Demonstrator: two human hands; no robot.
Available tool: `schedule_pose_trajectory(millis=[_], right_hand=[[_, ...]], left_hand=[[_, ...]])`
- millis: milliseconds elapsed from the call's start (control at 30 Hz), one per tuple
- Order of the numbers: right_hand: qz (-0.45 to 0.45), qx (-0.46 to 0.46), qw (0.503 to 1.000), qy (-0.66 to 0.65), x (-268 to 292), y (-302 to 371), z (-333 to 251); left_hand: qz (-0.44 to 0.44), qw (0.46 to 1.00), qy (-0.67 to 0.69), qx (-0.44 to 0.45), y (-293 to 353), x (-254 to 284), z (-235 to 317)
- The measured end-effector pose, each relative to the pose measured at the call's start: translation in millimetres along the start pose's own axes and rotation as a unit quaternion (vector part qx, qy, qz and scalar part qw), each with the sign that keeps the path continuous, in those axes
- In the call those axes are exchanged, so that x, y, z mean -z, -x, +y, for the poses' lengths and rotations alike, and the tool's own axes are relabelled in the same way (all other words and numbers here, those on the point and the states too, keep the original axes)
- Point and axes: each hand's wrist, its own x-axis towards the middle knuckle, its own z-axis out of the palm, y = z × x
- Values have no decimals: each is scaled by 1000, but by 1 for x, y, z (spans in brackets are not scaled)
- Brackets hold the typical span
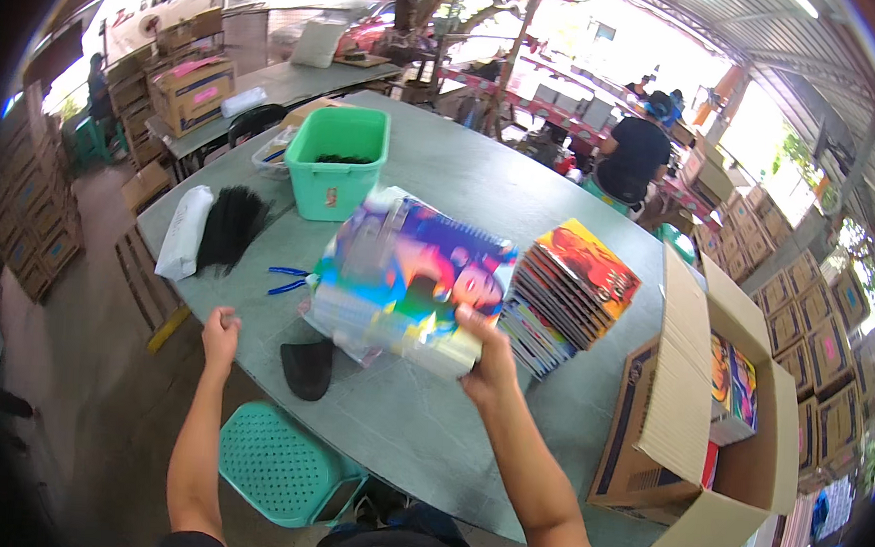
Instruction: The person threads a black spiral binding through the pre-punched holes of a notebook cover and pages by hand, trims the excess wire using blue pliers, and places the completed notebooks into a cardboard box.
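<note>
My right hand point(491, 355) grips the near right corner of a thick stack of colourful printed booklets point(418, 272), thumb on top. Motion blurs the stack, which is tilted over the grey table point(408, 432). Out past the table's near left edge, my left hand point(220, 338) is closed; anything inside it is hidden. Blue-handled pliers point(287, 280) lie left of the stack, and a flat black rounded piece point(306, 368) lies just below it. More booklets with orange and red covers point(583, 272) stand in overlapping piles to the right.
An open cardboard box point(676, 388) at right holds more booklets. Farther left stand a green bin point(336, 167), a white packet point(186, 230) and a bundle of thin black strands point(232, 226). A green stool point(286, 463) is below the table edge. Another person point(635, 150) sits beyond.
</note>
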Motion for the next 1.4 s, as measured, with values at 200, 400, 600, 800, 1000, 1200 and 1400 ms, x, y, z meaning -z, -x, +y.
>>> schedule_pose_trajectory(millis=[200,400,600,800,1000,1200,1400], right_hand=[[-12,-1,994,-109,-39,-104,-24],[76,-35,996,19,13,-162,19],[-31,-98,994,46,28,-151,-5],[43,-99,927,360,92,-82,-42],[317,-21,882,347,289,28,-23],[413,231,877,84,411,-47,-65],[221,177,953,105,401,-125,-136]], left_hand=[[23,999,-42,5,23,-18,-61],[118,965,-229,51,29,-55,-59],[169,904,-378,104,14,-85,-40],[138,904,-393,99,13,-78,-41],[109,895,-411,136,13,-77,-28],[111,890,-426,121,7,-84,-35],[126,881,-443,108,8,-77,-50]])
